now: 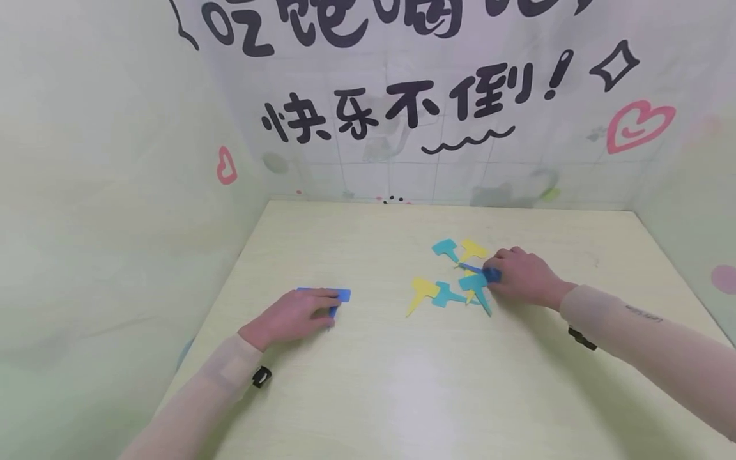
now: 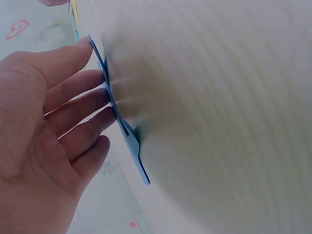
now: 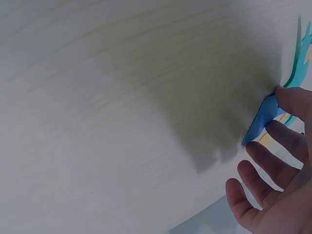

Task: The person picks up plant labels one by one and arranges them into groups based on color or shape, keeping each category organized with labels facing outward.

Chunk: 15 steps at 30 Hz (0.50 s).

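Step in hand, by my judgement: picking a blue tag out of the cluster with my right hand [image 1: 520,275]. My right thumb and nearest fingertips are brought almost together and pinch the head of a dark blue, flat, T-shaped plastic-looking tag [image 3: 263,117]. Its stem points left from these fingers, among the flat teal T-shaped tags [image 1: 441,294] and flat yellow T-shaped tags [image 1: 424,289]. The outer right fingers are spread and hold nothing.

My left hand [image 1: 296,317] is loosely extended. Its fingertips rest against a bright blue, flat, T-shaped tag [image 1: 345,295], with the thumb at a stem tip; no finger curls round it. The left wrist view suggests layered edges here, but I cannot tell the count.

Next move, as judged: raise the pinched tag so its stem clears its neighbours. Caution: one teal tag stands just beside my right thumb and may drag along.

Clearances: the pale wood-grain table [image 1: 374,383] offers a bare strip between my two hands and wide room on the near side of both. Beyond my right fingers, the far edge meets the printed pale wall sheet [image 1: 408,179]; the side edges lie outward of each hand.
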Each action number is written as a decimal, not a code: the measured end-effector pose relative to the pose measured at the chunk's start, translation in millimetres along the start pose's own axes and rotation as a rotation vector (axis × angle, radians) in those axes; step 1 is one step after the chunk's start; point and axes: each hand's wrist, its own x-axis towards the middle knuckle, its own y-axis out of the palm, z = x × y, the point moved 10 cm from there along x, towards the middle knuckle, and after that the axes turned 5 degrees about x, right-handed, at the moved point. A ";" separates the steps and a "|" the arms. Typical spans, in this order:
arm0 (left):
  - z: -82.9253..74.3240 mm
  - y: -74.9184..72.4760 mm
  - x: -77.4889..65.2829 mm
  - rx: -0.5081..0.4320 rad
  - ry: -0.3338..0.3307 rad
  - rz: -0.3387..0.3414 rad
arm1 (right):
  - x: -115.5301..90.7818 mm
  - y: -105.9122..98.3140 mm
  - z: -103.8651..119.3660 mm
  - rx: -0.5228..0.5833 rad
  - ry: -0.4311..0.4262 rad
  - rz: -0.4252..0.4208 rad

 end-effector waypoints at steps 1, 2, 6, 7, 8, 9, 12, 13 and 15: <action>0.5 0.8 0.2 0.002 -0.004 0.004 | -0.5 -1.5 -1.3 0.006 -0.007 -0.001; 0.4 1.3 0.3 0.003 -0.004 0.006 | -1.0 -2.7 -3.4 0.006 -0.014 -0.004; 0.9 1.7 0.8 0.012 -0.005 0.007 | -2.4 -8.3 -11.6 -0.005 -0.040 -0.022; 1.0 1.8 1.0 0.015 -0.003 0.005 | -2.7 -9.2 -14.0 -0.010 -0.041 -0.027; 1.1 1.9 1.3 0.015 -0.003 0.004 | -3.2 -10.1 -16.3 -0.012 -0.038 -0.034; 1.2 2.0 1.6 0.014 -0.003 0.004 | -3.5 -11.2 -18.4 -0.013 -0.030 -0.040; 1.8 2.4 2.2 0.012 -0.006 0.009 | -4.5 -13.7 -25.1 0.011 0.021 -0.056; 2.0 2.5 2.3 0.012 -0.006 0.010 | -4.5 -14.2 -26.9 0.023 0.044 -0.059; 2.1 2.1 2.0 0.013 -0.006 0.010 | -4.7 -14.4 -29.7 0.037 0.087 -0.058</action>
